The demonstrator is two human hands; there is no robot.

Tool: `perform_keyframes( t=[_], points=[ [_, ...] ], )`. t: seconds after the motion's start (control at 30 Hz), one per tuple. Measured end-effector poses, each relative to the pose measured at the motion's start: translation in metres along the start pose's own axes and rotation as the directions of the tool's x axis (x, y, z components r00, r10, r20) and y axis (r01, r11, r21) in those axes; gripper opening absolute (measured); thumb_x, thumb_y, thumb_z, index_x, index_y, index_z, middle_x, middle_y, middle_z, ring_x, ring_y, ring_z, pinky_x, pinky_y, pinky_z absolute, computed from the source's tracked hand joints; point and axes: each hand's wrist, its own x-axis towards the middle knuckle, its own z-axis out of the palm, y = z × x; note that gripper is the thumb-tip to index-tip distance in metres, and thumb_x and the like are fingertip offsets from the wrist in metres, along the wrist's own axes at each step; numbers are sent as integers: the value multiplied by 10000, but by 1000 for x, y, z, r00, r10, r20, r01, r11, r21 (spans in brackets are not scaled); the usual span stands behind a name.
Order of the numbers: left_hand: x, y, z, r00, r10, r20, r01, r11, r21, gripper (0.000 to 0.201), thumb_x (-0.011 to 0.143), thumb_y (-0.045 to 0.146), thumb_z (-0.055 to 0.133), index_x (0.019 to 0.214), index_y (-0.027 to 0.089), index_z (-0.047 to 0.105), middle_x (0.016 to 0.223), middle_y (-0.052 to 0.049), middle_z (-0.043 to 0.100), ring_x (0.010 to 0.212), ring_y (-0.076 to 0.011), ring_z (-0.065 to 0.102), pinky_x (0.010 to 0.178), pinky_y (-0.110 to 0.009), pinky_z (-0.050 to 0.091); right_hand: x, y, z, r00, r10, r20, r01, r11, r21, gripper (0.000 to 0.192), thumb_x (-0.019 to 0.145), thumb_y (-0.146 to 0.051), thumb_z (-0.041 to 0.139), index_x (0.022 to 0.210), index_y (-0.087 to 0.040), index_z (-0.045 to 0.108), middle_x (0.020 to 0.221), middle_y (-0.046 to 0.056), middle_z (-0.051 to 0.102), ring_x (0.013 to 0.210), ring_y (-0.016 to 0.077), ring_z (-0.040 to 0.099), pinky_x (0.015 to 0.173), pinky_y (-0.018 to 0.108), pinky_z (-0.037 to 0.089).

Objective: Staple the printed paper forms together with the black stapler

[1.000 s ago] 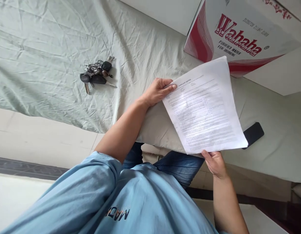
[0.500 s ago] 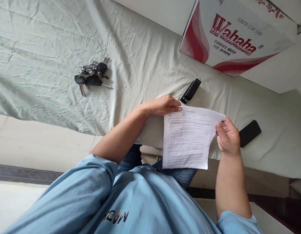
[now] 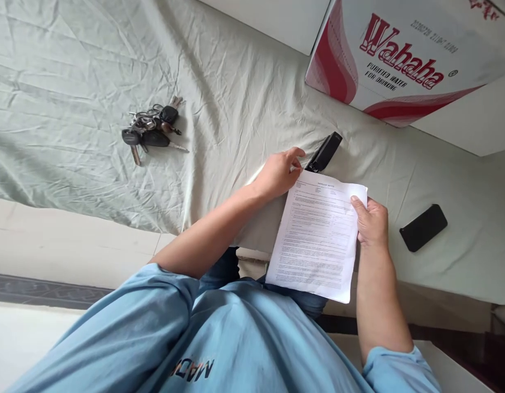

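Printed sheets of white paper [image 3: 313,240] hang tilted over the front edge of the cloth-covered surface and above my lap. My right hand [image 3: 371,218] grips their upper right corner, thumb on the printed face and fingers behind. At the upper left corner is my left hand [image 3: 279,172], its fingers loosely bent and apart, the thumb near or touching the paper's edge. Just beyond those fingers, a black stapler [image 3: 326,152] lies on the cloth, its near end close to the top edge of the paper.
A pale green wrinkled cloth [image 3: 236,98] covers the surface. On the left lies a bunch of keys [image 3: 152,128]. To the right of my right hand is a black phone-like slab [image 3: 423,227]. A red and white water carton [image 3: 395,65] stands at the back right.
My left fingers have loosened from the paper's upper left corner and point toward the stapler. My right hand has shifted left, its thumb now flat on the front, and the paper's lower edge has dropped slightly.
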Motion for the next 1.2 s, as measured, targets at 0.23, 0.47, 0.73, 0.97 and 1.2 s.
perform_keyframes(
  t=[0.23, 0.47, 0.73, 0.97, 1.2],
  points=[
    [-1, 0, 0, 996, 68, 59, -67, 998, -19, 582, 1043, 141, 608, 1624, 130, 641, 1432, -184, 871, 1079, -236, 823, 1138, -465, 642, 7, 6, -2, 998, -9, -67, 11, 1000, 26, 479, 743, -615, 989, 921, -191, 856, 757, 28, 812, 649, 243, 765, 597, 362, 633],
    [0, -5, 10, 993, 119, -6, -119, 993, 5, 732, 1003, 55, 530, 1713, 202, 629, 1609, -171, 789, 1382, -313, 823, 1236, -488, 636, 18, 11, -17, 990, -7, -138, 9, 1000, 9, 456, 711, -564, 992, 930, -186, 864, 791, 14, 820, 643, 212, 741, 622, 351, 624],
    [1, -14, 13, 982, 172, 70, -173, 985, -5, 909, 990, 73, 537, 1872, 193, 355, 1620, -172, 820, 1344, -278, 845, 1206, -464, 638, 20, 17, -20, 990, -29, -141, 29, 1000, 2, 491, 719, -602, 1004, 936, -184, 868, 788, 18, 818, 648, 217, 738, 613, 351, 623],
    [-2, -11, 12, 978, 192, 78, -193, 981, -2, 919, 993, 76, 536, 1887, 180, 355, 1529, -171, 855, 1233, -264, 842, 1179, -456, 637, 21, 21, -23, 989, -50, -140, 48, 999, -20, 480, 754, -602, 995, 950, -178, 884, 790, 21, 835, 652, 223, 754, 630, 355, 638],
    [-5, -6, 11, 964, 260, 50, -265, 956, 125, 613, 1132, 165, 475, 1616, 338, 808, 1640, -128, 687, 854, -138, 710, 1004, -408, 663, 18, 18, -21, 988, -29, -151, 28, 1000, -11, 460, 753, -592, 994, 935, -187, 875, 786, 6, 828, 637, 208, 737, 639, 350, 633]
  ],
)
